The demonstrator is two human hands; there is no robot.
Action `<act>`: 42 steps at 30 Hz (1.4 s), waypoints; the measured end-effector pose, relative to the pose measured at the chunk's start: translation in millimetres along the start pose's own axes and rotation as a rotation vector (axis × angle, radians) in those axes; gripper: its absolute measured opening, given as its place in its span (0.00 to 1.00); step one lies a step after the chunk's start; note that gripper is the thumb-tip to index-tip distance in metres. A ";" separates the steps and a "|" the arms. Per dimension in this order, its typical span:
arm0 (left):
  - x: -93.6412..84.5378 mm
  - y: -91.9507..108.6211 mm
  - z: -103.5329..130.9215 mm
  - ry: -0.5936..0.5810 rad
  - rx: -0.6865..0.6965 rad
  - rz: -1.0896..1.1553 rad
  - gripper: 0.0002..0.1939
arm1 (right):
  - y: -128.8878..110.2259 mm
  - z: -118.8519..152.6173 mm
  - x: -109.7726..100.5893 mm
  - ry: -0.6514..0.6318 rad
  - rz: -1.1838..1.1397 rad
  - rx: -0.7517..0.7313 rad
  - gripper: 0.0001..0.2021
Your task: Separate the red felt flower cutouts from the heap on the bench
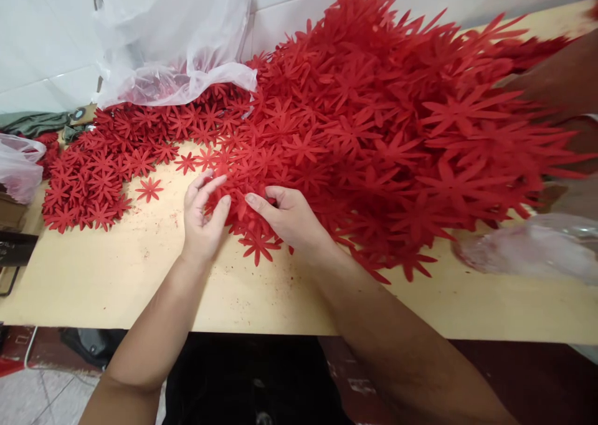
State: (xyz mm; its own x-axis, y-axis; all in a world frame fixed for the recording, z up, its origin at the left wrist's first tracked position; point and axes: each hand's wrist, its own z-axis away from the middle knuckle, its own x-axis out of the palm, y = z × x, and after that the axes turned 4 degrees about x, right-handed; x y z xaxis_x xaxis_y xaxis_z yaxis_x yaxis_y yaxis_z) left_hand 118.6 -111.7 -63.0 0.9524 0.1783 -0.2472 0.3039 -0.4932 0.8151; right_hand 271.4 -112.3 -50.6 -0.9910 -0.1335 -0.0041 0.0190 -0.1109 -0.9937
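Flowers [346,126], red, all over the table [116,281]: big heap centre to right, lower patch at left, one single [149,189] lying loose just beside that patch. Hands apart, at the heap's near-left edge. Left hand [204,210]: fingers loosely curled, thumb clear of them. Right hand [290,216]: thumb toward the heap, fingers mostly hidden; can't tell if it grips a flower. White bag [172,32] behind the patch, clear plastic [532,247] at far right.
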 end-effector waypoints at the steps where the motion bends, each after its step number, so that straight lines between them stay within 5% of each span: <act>1: 0.2 3.1 0.5 -0.038 0.034 -0.032 0.14 | -0.5 -0.2 -0.1 0.008 0.011 0.002 0.20; 6: 7.4 6.8 2.7 -0.140 0.007 -0.058 0.10 | 0.1 -2.2 0.6 0.046 0.050 -0.078 0.23; 14: -1.4 -11.8 -7.3 0.208 -0.281 0.218 0.03 | -0.3 3.0 3.2 -0.220 0.111 -0.061 0.08; 21: -2.8 -15.6 -3.5 0.080 -0.014 -0.074 0.23 | 0.0 -1.7 -1.6 -0.093 0.104 -0.063 0.10; 28: 1.4 9.3 0.2 -0.111 0.122 -0.036 0.10 | 1.6 -2.8 -2.5 0.010 0.085 -0.025 0.17; 31: 8.7 7.6 4.0 -0.154 0.050 -0.039 0.11 | 2.3 -3.0 -1.0 0.021 0.044 -0.015 0.19; 38: 8.4 -3.9 0.7 0.051 -0.278 0.264 0.09 | -0.3 0.3 2.3 -0.157 0.015 -0.054 0.14; 42: 3.1 0.0 -4.4 0.096 -0.297 0.317 0.11 | -0.3 0.5 1.0 -0.171 -0.009 -0.007 0.16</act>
State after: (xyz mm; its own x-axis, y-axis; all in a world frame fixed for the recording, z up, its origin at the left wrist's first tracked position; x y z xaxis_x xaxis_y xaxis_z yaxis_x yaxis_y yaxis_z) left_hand 121.4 -107.4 -61.5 0.9867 0.1425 0.0779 -0.0365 -0.2731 0.9613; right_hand 270.4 -112.9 -50.2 -0.9543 -0.2979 0.0231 0.0090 -0.1057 -0.9944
